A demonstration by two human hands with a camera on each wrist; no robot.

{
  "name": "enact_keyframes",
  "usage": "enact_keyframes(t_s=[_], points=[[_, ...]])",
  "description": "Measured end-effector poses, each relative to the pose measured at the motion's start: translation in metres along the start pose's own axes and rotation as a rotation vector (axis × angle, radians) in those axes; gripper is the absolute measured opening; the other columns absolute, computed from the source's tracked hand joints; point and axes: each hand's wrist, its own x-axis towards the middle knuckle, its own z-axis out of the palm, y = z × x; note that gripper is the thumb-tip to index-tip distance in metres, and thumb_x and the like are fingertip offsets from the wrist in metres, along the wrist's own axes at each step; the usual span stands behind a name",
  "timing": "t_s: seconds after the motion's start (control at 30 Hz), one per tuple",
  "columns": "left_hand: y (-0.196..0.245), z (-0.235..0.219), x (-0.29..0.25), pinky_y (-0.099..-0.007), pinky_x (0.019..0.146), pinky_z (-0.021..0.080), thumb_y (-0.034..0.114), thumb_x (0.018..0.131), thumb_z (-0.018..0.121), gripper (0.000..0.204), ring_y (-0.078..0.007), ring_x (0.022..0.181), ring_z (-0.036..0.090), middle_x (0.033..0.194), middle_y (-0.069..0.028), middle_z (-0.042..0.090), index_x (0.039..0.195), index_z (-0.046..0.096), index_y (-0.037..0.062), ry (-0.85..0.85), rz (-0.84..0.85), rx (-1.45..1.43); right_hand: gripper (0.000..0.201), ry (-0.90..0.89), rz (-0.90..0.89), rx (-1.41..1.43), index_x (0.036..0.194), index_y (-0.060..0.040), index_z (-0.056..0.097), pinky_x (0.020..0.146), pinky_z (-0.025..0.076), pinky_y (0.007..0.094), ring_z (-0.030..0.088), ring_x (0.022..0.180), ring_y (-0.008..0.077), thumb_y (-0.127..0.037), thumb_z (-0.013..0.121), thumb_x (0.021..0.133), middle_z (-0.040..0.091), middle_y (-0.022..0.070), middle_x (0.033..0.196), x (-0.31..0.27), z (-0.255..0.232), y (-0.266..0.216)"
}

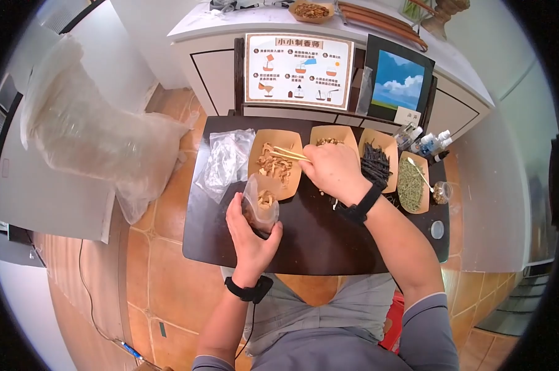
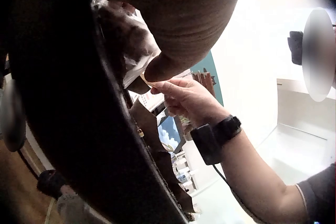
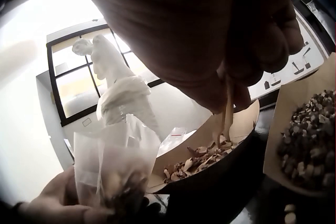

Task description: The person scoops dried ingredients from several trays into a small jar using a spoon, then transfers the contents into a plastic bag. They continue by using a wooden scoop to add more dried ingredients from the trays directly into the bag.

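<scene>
In the head view my left hand [image 1: 252, 245] holds a translucent bag [image 1: 262, 207] upright, with pale brown chips inside. My right hand [image 1: 336, 170] pinches wooden tweezers [image 1: 290, 153], whose tips are over the tray of brown chips [image 1: 274, 164]. The right wrist view shows the tweezers [image 3: 227, 111] reaching down to the chips [image 3: 202, 160] in the paper tray, beside the bag [image 3: 116, 166]. In the left wrist view my right hand [image 2: 190, 98] appears beyond the left hand [image 2: 181, 29].
Right of the chip tray stand trays of brown granules, dark sticks [image 1: 376, 162] and green bits [image 1: 410, 185]. A clear plastic bag [image 1: 228, 159] lies at the table's left. A small jar [image 1: 442, 192], bottles [image 1: 425, 143] and a lid [image 1: 437, 229] are on the right; an instruction board [image 1: 298, 71] stands behind.
</scene>
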Motion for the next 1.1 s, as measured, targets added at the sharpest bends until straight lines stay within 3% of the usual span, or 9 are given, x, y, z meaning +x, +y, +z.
enact_keyframes(t_s=[0.43, 0.73, 0.9, 1.1], points=[[0.002, -0.001, 0.001, -0.0520, 0.121, 0.038, 0.009, 0.076, 0.088, 0.104, -0.0443, 0.142, 0.045, 0.154, -0.0267, 0.043, 0.162, 0.029, -0.0036, -0.004, 0.002, 0.004, 0.024, 0.061, 0.012, 0.165, 0.083, -0.0072, 0.071, 0.067, 0.054, 0.0514, 0.070, 0.072, 0.0400, -0.028, 0.070, 0.096, 0.069, 0.0164, 0.073, -0.014, -0.012, 0.013], [0.004, -0.002, 0.000, -0.0493, 0.125, 0.036, 0.008, 0.079, 0.086, 0.103, -0.0414, 0.149, 0.041, 0.158, -0.0248, 0.040, 0.163, 0.028, -0.0028, -0.028, -0.057, -0.001, 0.020, -0.028, 0.080, 0.574, 0.095, -0.0086, 0.077, 0.069, 0.056, 0.0488, 0.072, 0.075, 0.0394, -0.028, 0.072, 0.097, 0.073, 0.0172, 0.079, -0.050, -0.056, -0.014], [0.005, -0.002, 0.000, -0.0496, 0.125, 0.036, 0.009, 0.079, 0.087, 0.104, -0.0417, 0.149, 0.041, 0.158, -0.0250, 0.040, 0.163, 0.028, -0.0032, -0.027, -0.039, 0.003, 0.022, -0.166, 0.018, 0.460, 0.098, -0.0089, 0.077, 0.070, 0.057, 0.0492, 0.073, 0.079, 0.0396, -0.030, 0.072, 0.098, 0.073, 0.0172, 0.081, -0.071, -0.069, -0.025], [0.005, -0.003, -0.001, -0.0494, 0.125, 0.036, 0.008, 0.079, 0.087, 0.103, -0.0415, 0.149, 0.042, 0.158, -0.0249, 0.040, 0.162, 0.028, -0.0035, -0.027, -0.044, -0.002, 0.026, -0.018, 0.090, 0.375, 0.093, -0.0088, 0.074, 0.071, 0.056, 0.0520, 0.072, 0.079, 0.0406, -0.033, 0.069, 0.101, 0.072, 0.0160, 0.079, -0.036, -0.048, -0.002]])
